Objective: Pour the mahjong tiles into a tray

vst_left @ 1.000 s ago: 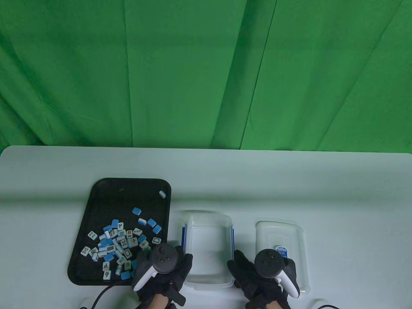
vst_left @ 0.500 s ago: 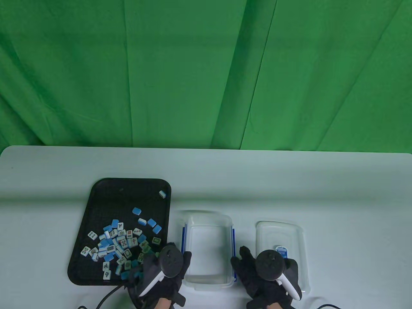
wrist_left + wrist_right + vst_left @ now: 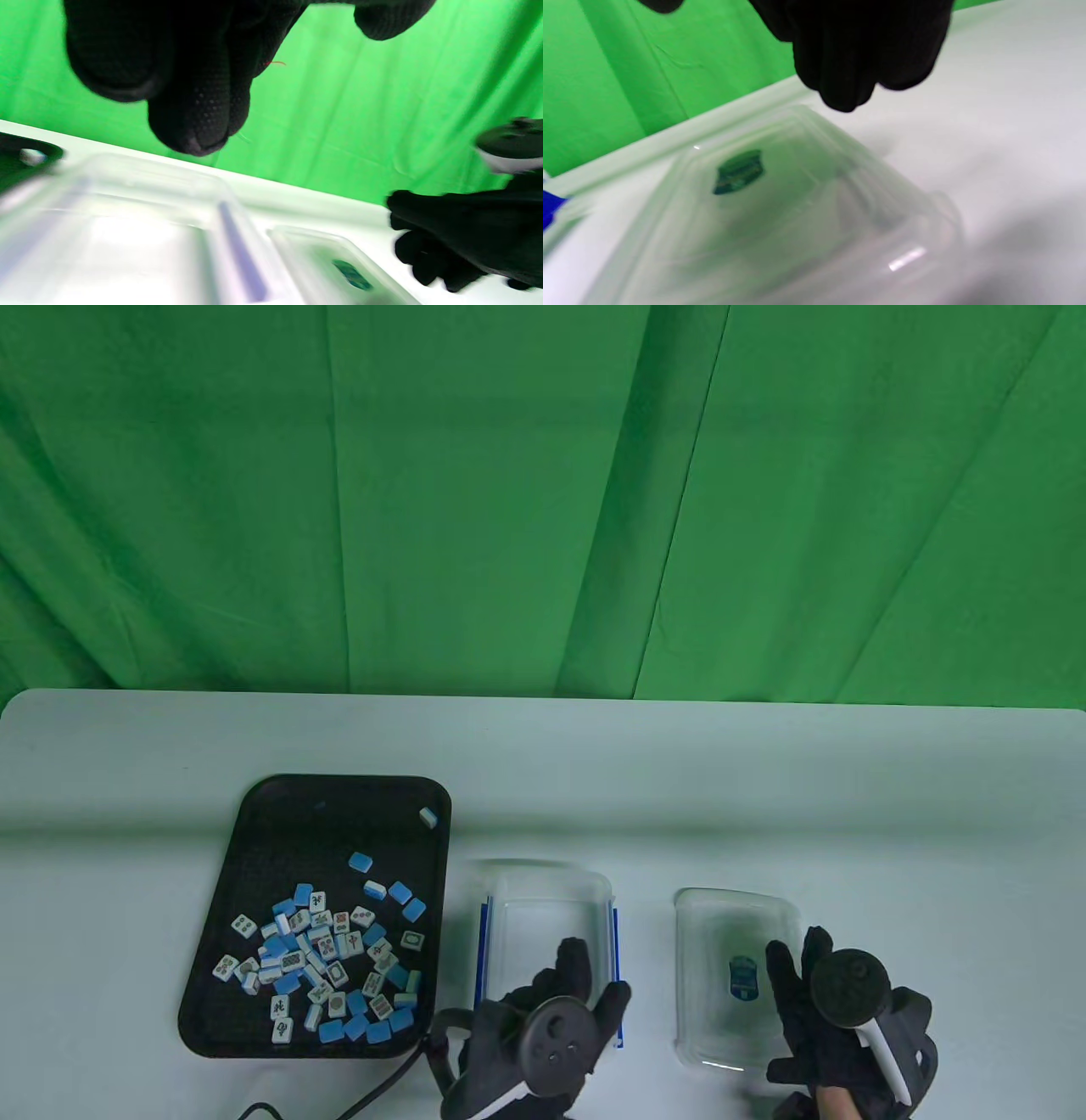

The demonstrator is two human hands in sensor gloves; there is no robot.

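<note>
Both hands have let go of the clear container [image 3: 547,929]: the left hand [image 3: 543,1027] now hovers with fingers spread over its near rim, while the right hand [image 3: 836,1027], also spread, has shifted over the lid [image 3: 730,937]. The mahjong tiles [image 3: 327,963] lie in the black tray [image 3: 280,814], crowded toward its near right edge, with bare bench [image 3: 764,797] beyond.

Gloved right hand [image 3: 857,46] above clear lid [image 3: 780,203]

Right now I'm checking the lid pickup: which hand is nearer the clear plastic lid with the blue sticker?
Right. The right hand hovers over the clear plastic lid; the left hand is over the clear plastic container beside it.
</note>
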